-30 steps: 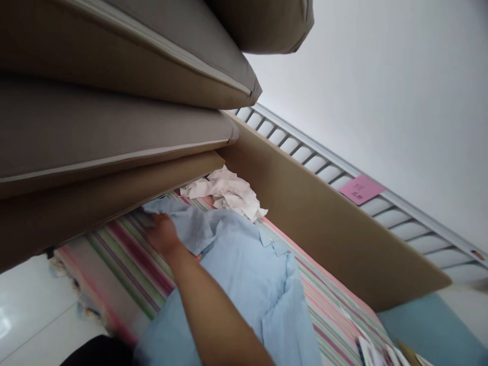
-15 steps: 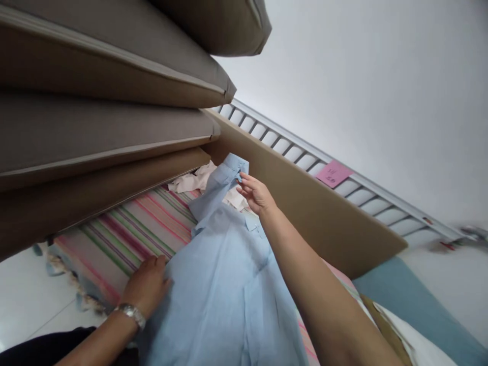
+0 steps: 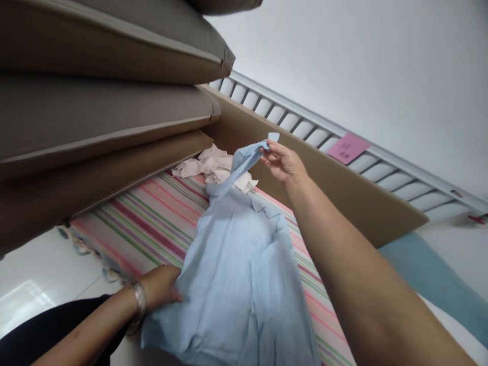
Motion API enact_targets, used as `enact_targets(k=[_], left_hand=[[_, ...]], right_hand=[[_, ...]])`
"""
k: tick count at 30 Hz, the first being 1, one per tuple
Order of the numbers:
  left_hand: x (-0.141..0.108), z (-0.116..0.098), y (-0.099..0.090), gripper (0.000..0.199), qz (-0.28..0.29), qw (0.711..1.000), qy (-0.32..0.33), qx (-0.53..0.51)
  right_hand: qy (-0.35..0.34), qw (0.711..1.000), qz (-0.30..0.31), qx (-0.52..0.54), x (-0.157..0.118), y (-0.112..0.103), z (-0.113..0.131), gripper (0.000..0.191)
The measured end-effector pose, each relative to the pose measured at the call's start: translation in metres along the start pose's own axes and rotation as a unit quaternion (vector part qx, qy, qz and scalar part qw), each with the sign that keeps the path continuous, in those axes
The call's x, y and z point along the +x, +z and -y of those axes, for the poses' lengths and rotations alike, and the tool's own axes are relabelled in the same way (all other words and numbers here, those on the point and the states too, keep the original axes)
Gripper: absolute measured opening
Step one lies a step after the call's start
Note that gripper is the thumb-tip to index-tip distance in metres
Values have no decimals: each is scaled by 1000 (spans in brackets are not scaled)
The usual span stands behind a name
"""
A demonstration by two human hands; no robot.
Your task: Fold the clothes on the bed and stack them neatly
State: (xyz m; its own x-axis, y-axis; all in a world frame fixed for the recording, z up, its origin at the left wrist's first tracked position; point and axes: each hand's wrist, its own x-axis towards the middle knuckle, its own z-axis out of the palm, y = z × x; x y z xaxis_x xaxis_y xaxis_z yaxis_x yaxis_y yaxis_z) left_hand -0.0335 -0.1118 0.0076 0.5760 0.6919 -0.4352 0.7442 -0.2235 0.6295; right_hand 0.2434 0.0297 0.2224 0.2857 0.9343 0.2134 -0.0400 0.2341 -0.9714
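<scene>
Head view: right hand (image 3: 284, 162) pinches raised end of light-blue garment (image 3: 236, 259) lying over striped cloth (image 3: 152, 221), left hand (image 3: 160, 287) at its edge, grip unclear; uneven tugging could skew it.

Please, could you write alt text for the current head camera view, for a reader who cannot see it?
A person's bare right hand holds up a narrow end of a light-blue fabric garment; the left hand touches its side edge. The garment lies mostly on a multicoloured striped cloth, near a crumpled whitish cloth.
</scene>
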Motion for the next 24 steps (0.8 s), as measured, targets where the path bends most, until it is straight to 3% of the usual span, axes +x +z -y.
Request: enact_targets(k=[3, 8, 12, 16, 24], left_hand=[[-11, -23, -1, 25, 27, 994, 87, -65], [-14, -58, 26, 24, 142, 980, 95, -105], [-10, -84, 47, 21, 122, 983, 131, -45], [-3, -103, 57, 27, 137, 982, 132, -12], [14, -107, 84, 31, 153, 976, 143, -59]], right_hand=[[-28, 999, 3, -24, 2, -4, 6, 13], [-54, 997, 13, -56, -3, -19, 27, 12], [-48, 997, -36, -50, -13, -36, 48, 15], [-46, 993, -103, -40, -22, -56, 64, 15], [-52, 982, -180, -27, -36, -91, 79, 14]])
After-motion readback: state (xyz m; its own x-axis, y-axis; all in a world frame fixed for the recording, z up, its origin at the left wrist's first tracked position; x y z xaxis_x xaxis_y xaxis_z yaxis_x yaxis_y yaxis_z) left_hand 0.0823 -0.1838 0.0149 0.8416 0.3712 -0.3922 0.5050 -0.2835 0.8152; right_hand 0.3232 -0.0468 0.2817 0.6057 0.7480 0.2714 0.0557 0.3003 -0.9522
